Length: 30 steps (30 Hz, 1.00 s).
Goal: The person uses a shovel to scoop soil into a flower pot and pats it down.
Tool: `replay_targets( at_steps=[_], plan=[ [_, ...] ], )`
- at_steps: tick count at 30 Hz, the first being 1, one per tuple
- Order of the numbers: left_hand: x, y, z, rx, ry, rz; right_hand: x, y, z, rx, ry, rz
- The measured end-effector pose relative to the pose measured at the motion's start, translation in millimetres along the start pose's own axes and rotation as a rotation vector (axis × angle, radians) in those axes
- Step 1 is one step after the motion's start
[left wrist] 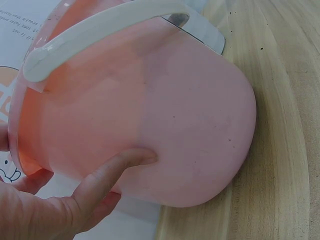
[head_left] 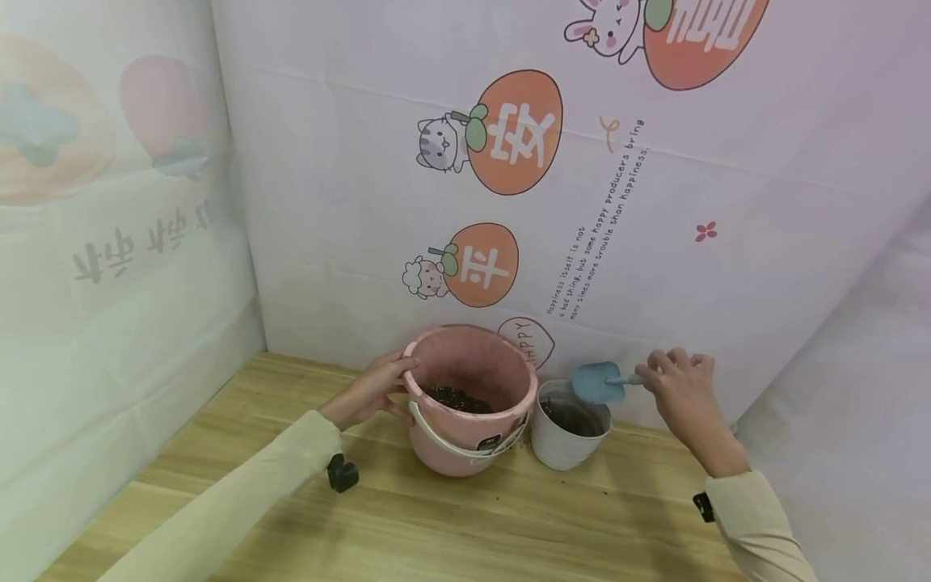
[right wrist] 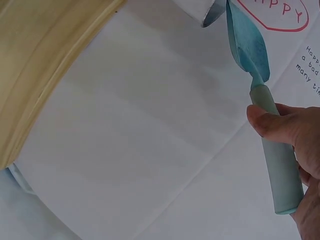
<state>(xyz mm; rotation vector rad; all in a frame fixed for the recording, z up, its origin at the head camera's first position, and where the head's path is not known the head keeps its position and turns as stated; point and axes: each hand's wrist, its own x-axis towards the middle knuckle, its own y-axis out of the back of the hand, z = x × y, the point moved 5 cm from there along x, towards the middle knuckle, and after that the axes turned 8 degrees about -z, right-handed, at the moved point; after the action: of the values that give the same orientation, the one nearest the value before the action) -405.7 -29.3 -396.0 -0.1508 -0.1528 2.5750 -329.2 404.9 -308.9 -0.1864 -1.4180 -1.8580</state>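
A pink bucket point(head_left: 465, 440) with a white handle point(head_left: 451, 447) stands on the table, dark soil point(head_left: 458, 399) inside it. My left hand point(head_left: 376, 390) grips its left rim, and in the left wrist view the thumb point(left wrist: 117, 167) presses against the side. To the right of the bucket is a white pot point(head_left: 564, 449) that also contains dark soil point(head_left: 575, 419). Above that pot's right rim, my right hand point(head_left: 682, 396) holds a small blue trowel point(head_left: 598, 383) by its handle. In the right wrist view, fingers wrap the pale grip point(right wrist: 282, 175), and the blade point(right wrist: 247, 42) looks bare.
The wooden table point(head_left: 451, 533) has a few dark crumbs on it near the pot. A white printed sheet point(head_left: 349, 202) hangs close behind the bucket and pot. More white sheeting point(head_left: 858, 388) closes the right side, and another sheet point(head_left: 131, 339) the left.
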Motion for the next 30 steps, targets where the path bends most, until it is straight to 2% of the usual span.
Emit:
replay_targets(
  at_steps=[9,18,26,30],
  plan=[
    [-0.5,0.4,1.8,0.012,-0.007,-0.007,2.2,0,-1,-0.016,-0.019,0.016],
    [0.6,-0.5,-0.2,0.009,-0.008,-0.006,10.5,7,-5,-0.007,-0.027,0.077],
    [0.4,-0.2,-0.1,0.003,-0.01,-0.007,23.0,17,-18,0.014,-0.003,0.154],
    [-0.3,-0.1,-0.9,0.002,-0.008,-0.005,31.6,22,-28,0.02,0.004,0.164]
  ],
)
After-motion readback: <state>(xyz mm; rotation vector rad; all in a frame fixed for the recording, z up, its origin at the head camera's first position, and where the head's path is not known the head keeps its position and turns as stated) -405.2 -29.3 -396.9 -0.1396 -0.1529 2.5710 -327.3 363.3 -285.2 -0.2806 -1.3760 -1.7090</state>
